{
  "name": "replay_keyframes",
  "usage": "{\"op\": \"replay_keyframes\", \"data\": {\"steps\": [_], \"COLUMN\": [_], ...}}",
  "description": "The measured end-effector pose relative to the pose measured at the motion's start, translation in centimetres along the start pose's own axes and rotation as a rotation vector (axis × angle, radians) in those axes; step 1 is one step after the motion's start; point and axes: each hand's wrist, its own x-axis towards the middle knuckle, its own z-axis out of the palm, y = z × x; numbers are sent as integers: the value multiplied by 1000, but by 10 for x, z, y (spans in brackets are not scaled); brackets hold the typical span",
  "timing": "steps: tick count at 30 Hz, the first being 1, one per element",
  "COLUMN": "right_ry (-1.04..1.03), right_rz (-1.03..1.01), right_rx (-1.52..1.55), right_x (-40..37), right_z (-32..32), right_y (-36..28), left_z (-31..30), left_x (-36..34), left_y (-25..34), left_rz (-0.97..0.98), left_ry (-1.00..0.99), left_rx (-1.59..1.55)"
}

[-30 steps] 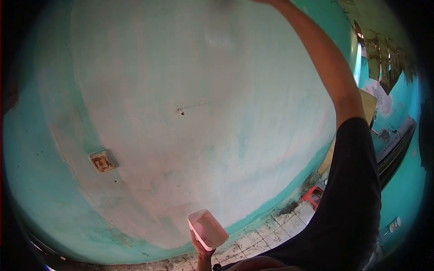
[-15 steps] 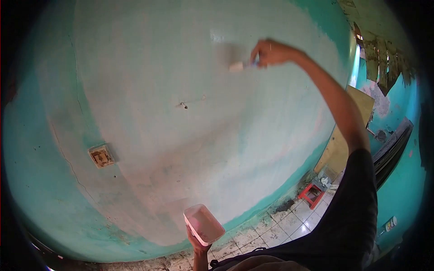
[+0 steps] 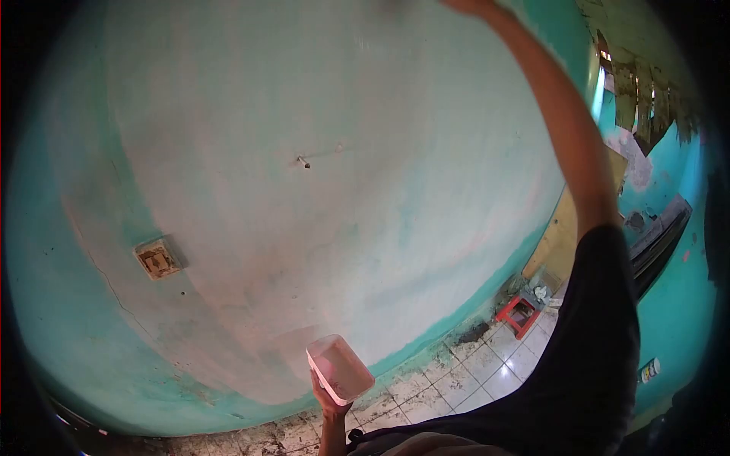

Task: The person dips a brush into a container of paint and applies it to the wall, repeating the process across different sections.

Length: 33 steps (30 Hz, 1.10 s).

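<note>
L hand [image 3: 332,403] holds the tub [image 3: 340,370] @ 6 o'clock, fingers against its side. R hand [image 3: 473,6] is @ 1 o'clock by the wall [image 3: 251,152], cut off by frame; can't tell finger state. Stool [image 3: 519,318] @ 4 o'clock.

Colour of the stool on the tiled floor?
Red, the stool; shows best in the head view, right of centre.

Right arm [image 3: 566,114] raised | right hand [image 3: 469,6] cropped | left hand [image 3: 331,400] low, gripping
</note>
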Motion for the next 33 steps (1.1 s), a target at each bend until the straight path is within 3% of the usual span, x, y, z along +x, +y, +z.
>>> {"op": "replay_keyframes", "data": {"steps": [1, 2, 5, 7, 9, 11, 13, 15, 17, 18, 19, 21, 23, 26, 28, 29, 33], "right_ry": [-29, -8, -336, -387, -584, -817, -915, -965, -757, -601, -640, -449, -295, -243, -76, -95, -294], "right_rz": [6, 66, 418, 454, 541, 503, 356, 255, 323, 121, 325, 259, 347, 490, 308, 460, 708], "right_rx": [143, 197, 490, 586, 629, 637, 686, 718, 788, 599, 511, 355, 347, 416, 401, 427, 536], "right_x": [-50, -90, -223, -309, -372, -423, -458, -445, -358, -312, -250, -187, -134, -140, -191, -233, -397], "right_z": [39, 6, -14, -14, -22, -25, -22, -1, -5, -4, -33, -37, -65, -43, -9, 0, -4], "right_y": [13, -60, -185, -249, -302, -331, -331, -304, -251, -217, -205, -161, -159, -178, -219, -254, -409], "left_z": [-2, -5, -8, -11, -16, -9, -10, -32, -24, -31, -37, -45, -45, -46, -54, -56, -48], "left_x": [0, 1, 1, -1, -1, -7, -20, -23, -28, -29, -29, -25, -25, -31, -31, -37, -51], "left_y": [1, 2, 6, 10, 14, 15, 19, 22, 18, 20, 20, 23, 23, 29, 31, 33, 38], "left_rz": [-7, -26, -83, -115, -161, -166, -176, -203, -170, -187, -183, -186, -154, -146, -76, -76, -8], "left_ry": [7, -11, -9, 16, -28, -15, -16, -12, 16, 21, 33, 6, 46, 19, 16, 25, 23], "left_rx": [3, 19, 61, 85, 25, 30, 53, 48, 58, 58, 58, 63, 64, 66, 75, 75, 20]}}
